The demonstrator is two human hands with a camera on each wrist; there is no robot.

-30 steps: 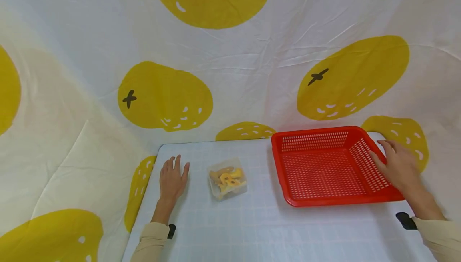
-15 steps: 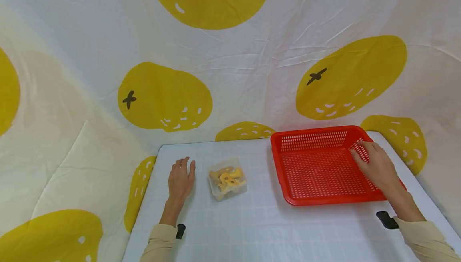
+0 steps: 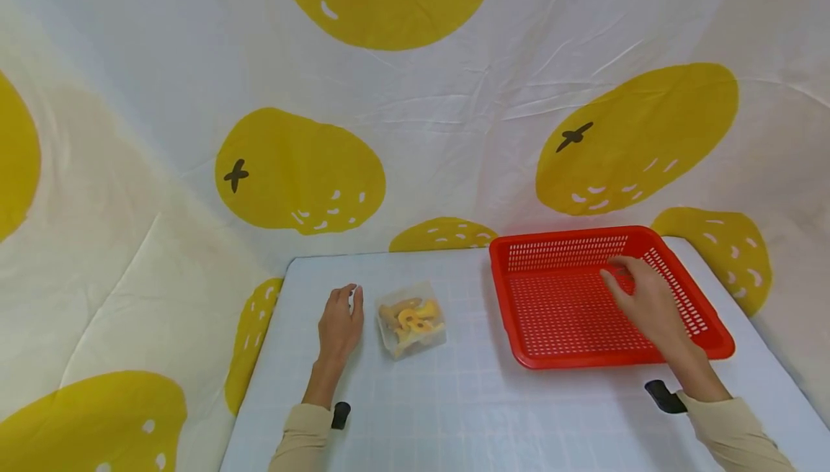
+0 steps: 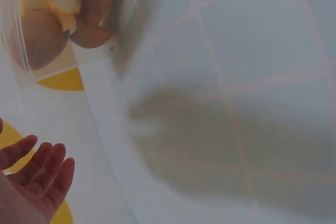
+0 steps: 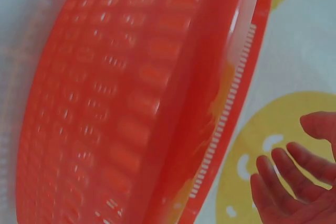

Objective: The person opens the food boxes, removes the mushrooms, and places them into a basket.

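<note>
A clear plastic box [image 3: 411,319] with several yellow and brown pieces inside stands left of the table's middle. My left hand [image 3: 341,326] is just to its left, apart from it, fingers relaxed and slightly bent. In the left wrist view the hand [image 4: 37,177] holds nothing, and the brown rounded pieces show through the box wall [image 4: 63,61]. Over the right part of a red plastic basket [image 3: 519,346] hovers my right hand [image 3: 648,306], its thumb and fingers loosely spread. The right wrist view shows that hand [image 5: 299,177] holding nothing beside the basket's side [image 5: 105,98].
Both things stand on a table [image 3: 454,414] with a pale checked cover. Behind and to the left, a white cloth [image 3: 441,155] with big yellow fruit prints hangs down to the table's edge.
My left hand has moved right, closer to the clear box. The right hand has moved left from the basket's right rim to above its inside. Box and basket have stayed in place.
</note>
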